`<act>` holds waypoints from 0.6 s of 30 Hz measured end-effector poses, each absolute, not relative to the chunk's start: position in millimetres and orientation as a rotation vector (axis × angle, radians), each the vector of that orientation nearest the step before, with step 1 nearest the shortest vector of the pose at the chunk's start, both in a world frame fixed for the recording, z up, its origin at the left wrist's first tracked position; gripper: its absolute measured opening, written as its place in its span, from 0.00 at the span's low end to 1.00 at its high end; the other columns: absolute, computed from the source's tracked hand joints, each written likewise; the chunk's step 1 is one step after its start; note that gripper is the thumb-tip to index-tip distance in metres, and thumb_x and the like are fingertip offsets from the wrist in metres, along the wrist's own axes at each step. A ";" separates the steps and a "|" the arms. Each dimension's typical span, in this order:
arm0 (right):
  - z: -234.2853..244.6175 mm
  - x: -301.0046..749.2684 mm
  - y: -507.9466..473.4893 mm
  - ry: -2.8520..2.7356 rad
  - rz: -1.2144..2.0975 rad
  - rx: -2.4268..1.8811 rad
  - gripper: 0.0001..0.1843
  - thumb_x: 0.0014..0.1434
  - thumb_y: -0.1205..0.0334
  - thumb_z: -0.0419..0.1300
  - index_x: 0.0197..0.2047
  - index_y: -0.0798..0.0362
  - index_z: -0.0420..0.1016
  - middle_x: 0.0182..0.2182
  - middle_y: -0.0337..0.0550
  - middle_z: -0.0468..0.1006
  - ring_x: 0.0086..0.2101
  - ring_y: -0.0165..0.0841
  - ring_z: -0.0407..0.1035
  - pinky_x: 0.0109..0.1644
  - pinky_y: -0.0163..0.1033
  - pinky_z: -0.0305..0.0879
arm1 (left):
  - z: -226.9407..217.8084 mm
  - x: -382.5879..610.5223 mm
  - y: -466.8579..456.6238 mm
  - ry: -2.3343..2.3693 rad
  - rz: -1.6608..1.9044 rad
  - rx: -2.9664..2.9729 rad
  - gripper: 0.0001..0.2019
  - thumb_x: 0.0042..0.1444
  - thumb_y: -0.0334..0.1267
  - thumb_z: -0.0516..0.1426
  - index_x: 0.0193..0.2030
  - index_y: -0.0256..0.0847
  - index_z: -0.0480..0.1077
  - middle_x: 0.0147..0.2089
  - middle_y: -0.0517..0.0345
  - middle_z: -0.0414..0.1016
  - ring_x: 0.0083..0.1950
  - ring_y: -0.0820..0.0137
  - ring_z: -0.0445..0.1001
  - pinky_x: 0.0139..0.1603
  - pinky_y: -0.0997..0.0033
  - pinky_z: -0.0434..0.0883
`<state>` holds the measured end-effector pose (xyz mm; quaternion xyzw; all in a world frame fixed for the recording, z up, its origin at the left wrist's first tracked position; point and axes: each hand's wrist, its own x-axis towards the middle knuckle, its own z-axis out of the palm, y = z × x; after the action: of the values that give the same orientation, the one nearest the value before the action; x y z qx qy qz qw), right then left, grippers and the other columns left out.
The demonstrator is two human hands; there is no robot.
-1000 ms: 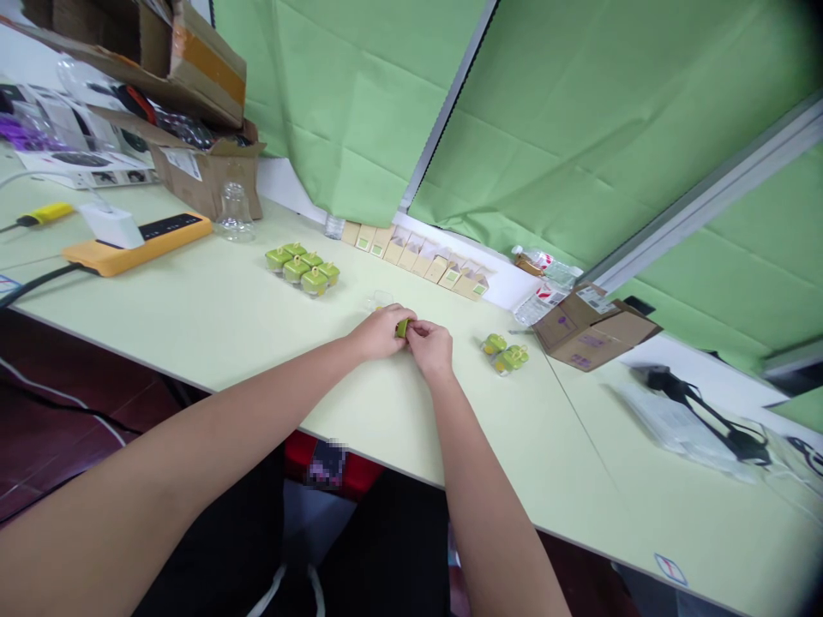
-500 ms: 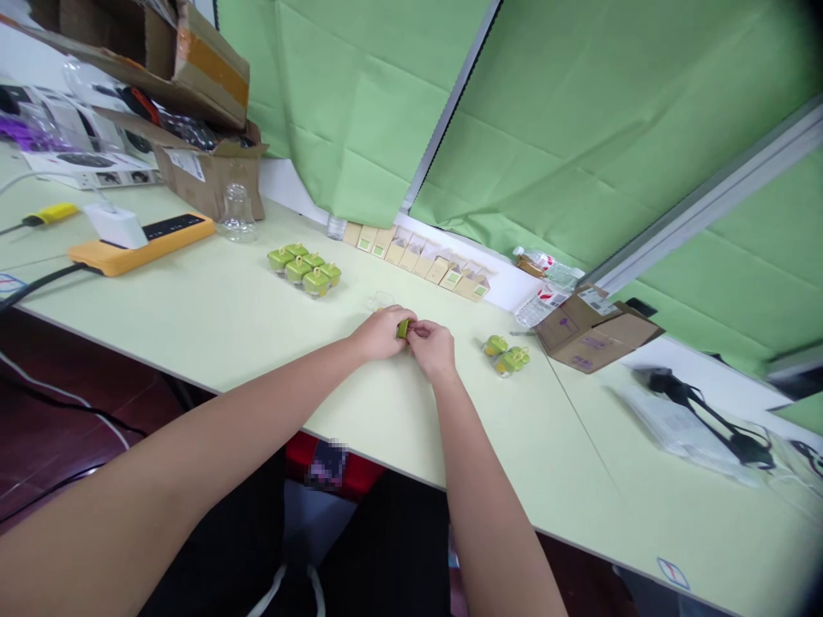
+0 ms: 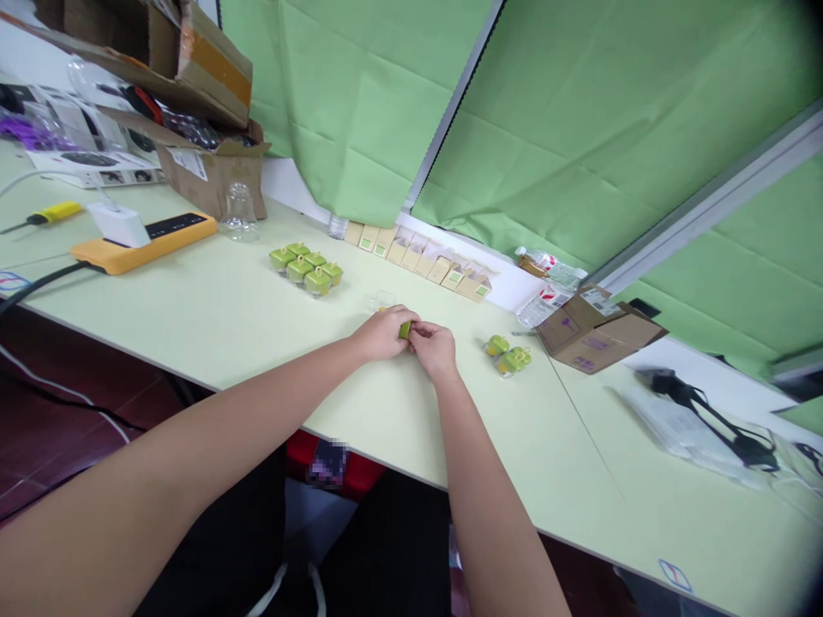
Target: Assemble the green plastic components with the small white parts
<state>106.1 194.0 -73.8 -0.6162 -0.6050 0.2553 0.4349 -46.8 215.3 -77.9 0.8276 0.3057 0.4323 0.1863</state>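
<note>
A green lid is held above the desk between both hands. By the left hand it is gripped from its left, the grip being closed on it, and part of it is covered by the fingers. By the right hand it is pinched at its right edge, with a narrow grip; what lies between those fingertips is largely hidden. Just behind the lid, a clear cup is partly hidden by the left hand. To the left of the lid and farther back, six capped cups are grouped close together. To the right of the lid, a smaller cluster of the same kind is placed. Well behind the lid, a row of small boxes is lined up along the wall. Far left of the lid, a power strip is seen with a white charger plugged in. Far right of the lid, beyond the cluster, a carton is placed beside a clear bottle.
</note>
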 end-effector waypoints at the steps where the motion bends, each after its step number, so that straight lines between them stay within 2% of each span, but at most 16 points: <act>1: -73.5 106.8 194.5 -1.522 0.630 -1.532 0.12 0.49 0.61 0.58 0.34 0.50 0.82 0.26 0.36 0.80 0.22 0.29 0.70 0.30 0.34 0.66 | -77.6 -46.6 215.3 0.870 1.217 2.320 0.21 0.44 0.25 0.57 0.47 0.40 0.74 0.47 0.53 0.76 0.49 0.63 0.74 0.51 0.64 0.72; 5: -71.8 110.3 196.7 -1.560 0.686 -1.519 0.11 0.50 0.59 0.59 0.35 0.50 0.81 0.30 0.37 0.82 0.23 0.29 0.71 0.32 0.34 0.68 | -77.8 -45.9 216.3 0.918 1.217 2.276 0.21 0.45 0.26 0.58 0.49 0.41 0.73 0.48 0.53 0.75 0.48 0.63 0.74 0.51 0.64 0.73; 8: -70.4 112.0 197.2 -1.492 0.758 -1.546 0.12 0.49 0.58 0.61 0.37 0.50 0.80 0.31 0.39 0.82 0.24 0.29 0.72 0.30 0.34 0.68 | -78.6 -46.4 216.8 0.927 1.209 2.266 0.21 0.46 0.27 0.59 0.50 0.42 0.73 0.49 0.53 0.75 0.49 0.63 0.74 0.49 0.65 0.73; 14: -66.1 112.4 194.2 -1.455 0.724 -1.646 0.12 0.47 0.56 0.63 0.35 0.50 0.81 0.25 0.38 0.80 0.22 0.30 0.71 0.24 0.33 0.62 | -80.4 -47.2 217.9 0.911 1.199 2.301 0.21 0.46 0.28 0.59 0.49 0.42 0.73 0.48 0.54 0.75 0.49 0.63 0.74 0.52 0.64 0.72; 18: -65.5 111.9 192.5 -1.438 0.741 -1.599 0.12 0.46 0.57 0.64 0.34 0.52 0.82 0.23 0.38 0.80 0.21 0.30 0.69 0.26 0.34 0.65 | -80.1 -46.9 217.5 0.899 1.190 2.319 0.20 0.46 0.28 0.59 0.49 0.42 0.73 0.48 0.54 0.75 0.49 0.63 0.74 0.51 0.64 0.72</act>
<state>111.9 192.5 -65.5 -0.6381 -0.5738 0.2955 0.4200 -46.9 217.5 -80.1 0.8256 0.3200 0.4236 0.1910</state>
